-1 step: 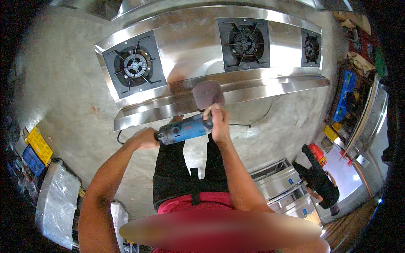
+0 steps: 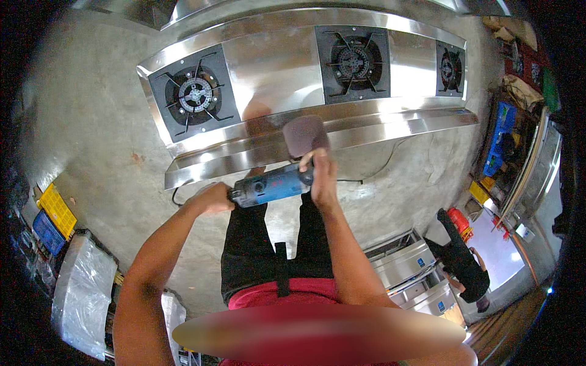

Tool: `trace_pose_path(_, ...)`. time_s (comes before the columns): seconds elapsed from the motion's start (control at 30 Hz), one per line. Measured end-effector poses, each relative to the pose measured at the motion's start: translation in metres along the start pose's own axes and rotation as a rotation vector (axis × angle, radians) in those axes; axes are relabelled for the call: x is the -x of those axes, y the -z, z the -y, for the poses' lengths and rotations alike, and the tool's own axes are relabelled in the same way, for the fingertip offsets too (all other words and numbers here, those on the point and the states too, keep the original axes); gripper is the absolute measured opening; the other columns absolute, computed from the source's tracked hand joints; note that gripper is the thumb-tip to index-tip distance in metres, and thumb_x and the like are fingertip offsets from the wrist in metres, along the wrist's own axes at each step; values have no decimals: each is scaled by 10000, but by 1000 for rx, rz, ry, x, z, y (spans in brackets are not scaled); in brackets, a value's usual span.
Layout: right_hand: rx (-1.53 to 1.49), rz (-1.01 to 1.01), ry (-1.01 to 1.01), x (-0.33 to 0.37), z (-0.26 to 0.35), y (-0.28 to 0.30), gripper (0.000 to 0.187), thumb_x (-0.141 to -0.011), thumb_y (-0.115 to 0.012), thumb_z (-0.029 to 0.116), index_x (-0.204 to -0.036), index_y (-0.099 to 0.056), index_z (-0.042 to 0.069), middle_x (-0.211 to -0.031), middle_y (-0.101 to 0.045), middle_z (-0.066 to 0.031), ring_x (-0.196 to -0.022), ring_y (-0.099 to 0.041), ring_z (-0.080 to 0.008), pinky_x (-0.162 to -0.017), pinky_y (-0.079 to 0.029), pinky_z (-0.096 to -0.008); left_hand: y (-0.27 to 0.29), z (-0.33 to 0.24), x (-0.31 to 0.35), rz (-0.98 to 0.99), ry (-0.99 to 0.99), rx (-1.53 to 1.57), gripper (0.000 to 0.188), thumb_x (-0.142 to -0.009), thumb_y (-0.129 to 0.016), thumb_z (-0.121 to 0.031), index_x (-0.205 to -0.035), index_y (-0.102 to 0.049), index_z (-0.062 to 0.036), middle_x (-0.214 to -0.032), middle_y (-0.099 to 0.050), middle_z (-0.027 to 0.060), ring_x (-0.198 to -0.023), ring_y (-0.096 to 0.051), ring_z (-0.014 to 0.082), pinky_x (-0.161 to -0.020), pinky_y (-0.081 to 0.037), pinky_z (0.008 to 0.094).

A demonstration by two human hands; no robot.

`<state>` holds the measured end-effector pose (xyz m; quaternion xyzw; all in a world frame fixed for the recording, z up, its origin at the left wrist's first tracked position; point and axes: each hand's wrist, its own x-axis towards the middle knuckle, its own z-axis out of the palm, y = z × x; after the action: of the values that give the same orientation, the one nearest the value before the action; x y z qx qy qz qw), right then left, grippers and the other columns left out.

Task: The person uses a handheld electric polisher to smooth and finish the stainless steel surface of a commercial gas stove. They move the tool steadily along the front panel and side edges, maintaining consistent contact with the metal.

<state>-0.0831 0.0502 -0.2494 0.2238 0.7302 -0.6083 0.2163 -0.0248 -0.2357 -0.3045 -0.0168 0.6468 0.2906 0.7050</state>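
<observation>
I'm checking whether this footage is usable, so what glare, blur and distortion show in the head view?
Head view: white glare washes the long stainless-steel stove left of its rightmost black burner; the fisheye bows its edges; the squarish purplish-brown pad beside the blue cylindrical power tool looks soft, possibly from motion; a smeared oval covers part of the red shirt.

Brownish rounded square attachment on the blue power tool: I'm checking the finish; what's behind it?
The shiny stainless steel stove ledge shows either side of the attachment; the patch behind is covered, so its finish can't be seen.
</observation>
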Motion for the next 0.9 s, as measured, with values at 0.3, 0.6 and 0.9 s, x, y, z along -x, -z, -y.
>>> trace_pose_path(0.3,-203,-230,-10,-54,0,147,456,-1007,-452,460,-756,-549,92,-684,-563,-35,-598,-523,-152,-593,-430,-315,-11,-135,-96,-40,-178,-169,395,-616,-679,-282,-867,-731,19,-927,-700,262,-887,-696,386,-800,-547,450)
trace_pose_path(0.6,9,-117,-8,-39,-7,85,483,-1019,-357,381,-746,-559,38,-702,-582,-81,-669,-541,-184,-673,-432,-332,-26,-57,-81,-291,-260,-6,339,-633,-697,-268,-833,-701,7,-772,-696,204,-711,-678,338,-709,-536,454)
trace_pose_path(0.9,-192,-98,-80,-43,-14,87,440,-1026,-399,430,-785,-525,84,-709,-570,-56,-678,-530,-164,-708,-447,-329,-19,-63,-73,-148,-218,-27,394,-635,-688,-276,-855,-694,51,-815,-690,253,-776,-692,353,-731,-550,439)
